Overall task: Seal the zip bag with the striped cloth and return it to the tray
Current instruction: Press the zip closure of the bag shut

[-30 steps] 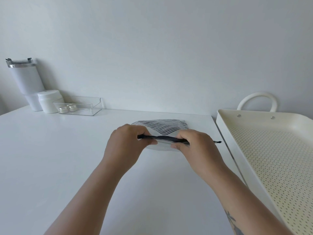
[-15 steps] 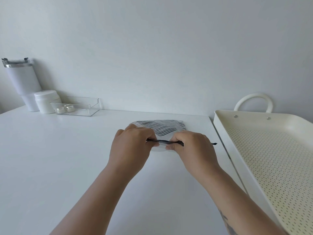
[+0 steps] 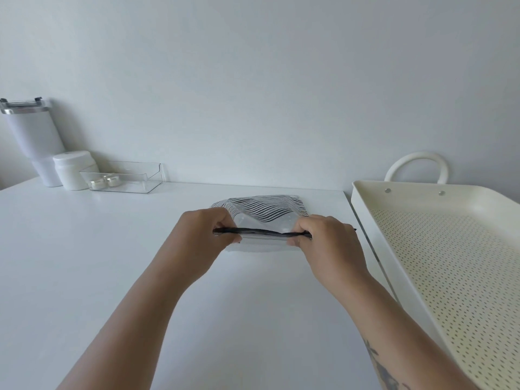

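Clear zip bag (image 3: 264, 225) edge pinched, hands (image 3: 205, 235) apart

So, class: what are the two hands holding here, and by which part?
Both pinch the zip bag by its dark zipper strip: left hand at the left end, right hand at the right.
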Available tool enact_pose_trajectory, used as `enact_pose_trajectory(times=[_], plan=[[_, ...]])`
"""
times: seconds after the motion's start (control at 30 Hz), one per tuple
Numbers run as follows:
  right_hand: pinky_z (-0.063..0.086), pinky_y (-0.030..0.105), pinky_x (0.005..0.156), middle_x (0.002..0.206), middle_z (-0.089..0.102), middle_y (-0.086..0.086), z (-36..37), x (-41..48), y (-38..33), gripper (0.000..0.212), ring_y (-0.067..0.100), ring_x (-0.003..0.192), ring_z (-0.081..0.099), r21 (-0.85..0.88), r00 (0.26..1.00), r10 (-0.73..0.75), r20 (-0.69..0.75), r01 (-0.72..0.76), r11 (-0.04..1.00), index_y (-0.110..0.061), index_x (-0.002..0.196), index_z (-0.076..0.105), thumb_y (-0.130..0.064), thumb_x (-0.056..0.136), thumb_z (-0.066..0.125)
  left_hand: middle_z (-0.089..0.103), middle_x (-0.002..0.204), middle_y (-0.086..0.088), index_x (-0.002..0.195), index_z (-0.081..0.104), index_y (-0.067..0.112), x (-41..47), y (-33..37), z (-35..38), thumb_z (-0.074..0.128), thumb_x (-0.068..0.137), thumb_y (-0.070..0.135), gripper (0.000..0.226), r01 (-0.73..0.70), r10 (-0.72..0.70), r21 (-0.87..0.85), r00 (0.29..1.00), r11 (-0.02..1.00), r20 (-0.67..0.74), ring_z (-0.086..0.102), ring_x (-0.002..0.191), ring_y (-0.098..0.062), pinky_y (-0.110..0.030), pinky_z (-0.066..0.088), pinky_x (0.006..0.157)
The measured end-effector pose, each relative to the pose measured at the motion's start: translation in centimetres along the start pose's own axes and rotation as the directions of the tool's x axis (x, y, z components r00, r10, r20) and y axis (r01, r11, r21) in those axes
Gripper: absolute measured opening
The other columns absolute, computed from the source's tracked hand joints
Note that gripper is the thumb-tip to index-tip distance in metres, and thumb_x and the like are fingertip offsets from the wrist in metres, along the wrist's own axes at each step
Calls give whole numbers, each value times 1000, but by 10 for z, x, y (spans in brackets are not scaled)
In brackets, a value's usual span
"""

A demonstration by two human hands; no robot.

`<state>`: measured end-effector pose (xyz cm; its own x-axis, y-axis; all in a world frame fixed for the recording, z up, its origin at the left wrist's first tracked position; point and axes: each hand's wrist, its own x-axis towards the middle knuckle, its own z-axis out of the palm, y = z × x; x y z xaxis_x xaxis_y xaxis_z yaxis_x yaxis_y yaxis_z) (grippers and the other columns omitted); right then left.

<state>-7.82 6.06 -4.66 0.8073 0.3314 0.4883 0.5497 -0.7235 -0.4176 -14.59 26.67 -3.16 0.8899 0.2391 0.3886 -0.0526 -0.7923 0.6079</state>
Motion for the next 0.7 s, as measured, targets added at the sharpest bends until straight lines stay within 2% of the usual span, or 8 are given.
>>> enact_pose_trajectory(times=[0.07,0.13,0.2,0.3,0.37,0.43,0.53,0.7], plan=[[40,34,79,87,68,-10,-1,-2,0,7,20,86,59,-27,999,-40,22,41,999,-27,90,67,-23,85,68,66,62,13,65,67,28,0,2,3,77,78,18,20,-8,8,-10,1000,1000,-27,57,56,-9,-15,37,47],[37,37,93,102,66,-13,0,-3,-6,29,15,98,57,-7,996,-73,56,74,997,-34,111,63,-25,84,69,60,54,19,61,67,27,-1,5,8,78,76,15,22,-12,10,-48,1000,999,-29,48,47,-5,-13,35,43],[32,37,98,106,64,-15,3,-4,-13,35,12,105,53,1,992,-110,67,110,994,-37,118,61,-27,85,69,57,51,20,61,68,26,-2,8,14,78,76,15,22,-20,20,-63,1000,998,-3,42,42,-5,-13,33,42],[32,36,92,97,64,-14,8,-4,-15,17,14,101,53,-7,990,-118,81,119,993,-35,104,67,-26,90,63,63,58,15,66,68,27,-4,8,17,79,76,19,17,-43,48,-82,997,996,61,52,49,-3,-13,39,46],[33,37,87,88,64,-13,8,-4,-13,11,16,95,53,6,993,-99,61,98,995,-32,91,69,-24,91,61,69,70,16,76,69,29,-4,6,15,81,75,21,14,-71,80,-84,990,994,117,62,70,2,-12,46,62],[35,38,85,82,63,-13,8,-2,-9,13,17,90,53,16,995,-87,45,86,996,-30,84,69,-21,90,61,69,76,22,77,68,34,-4,3,13,79,76,24,15,-88,94,-49,986,995,137,60,83,5,-11,44,68],[36,37,80,74,56,-15,6,1,-3,15,16,81,48,-45,995,-91,33,92,995,-28,79,65,-18,89,61,62,79,37,66,64,41,-4,4,16,74,81,30,21,-78,78,-7,991,997,107,59,82,2,-11,42,63],[34,33,70,80,58,-13,2,1,5,20,18,81,51,-82,998,-60,32,62,995,-31,79,65,-14,87,60,64,72,33,81,70,34,-5,7,28,71,82,35,2,-139,138,2,988,990,73,63,74,-8,-20,48,62]])
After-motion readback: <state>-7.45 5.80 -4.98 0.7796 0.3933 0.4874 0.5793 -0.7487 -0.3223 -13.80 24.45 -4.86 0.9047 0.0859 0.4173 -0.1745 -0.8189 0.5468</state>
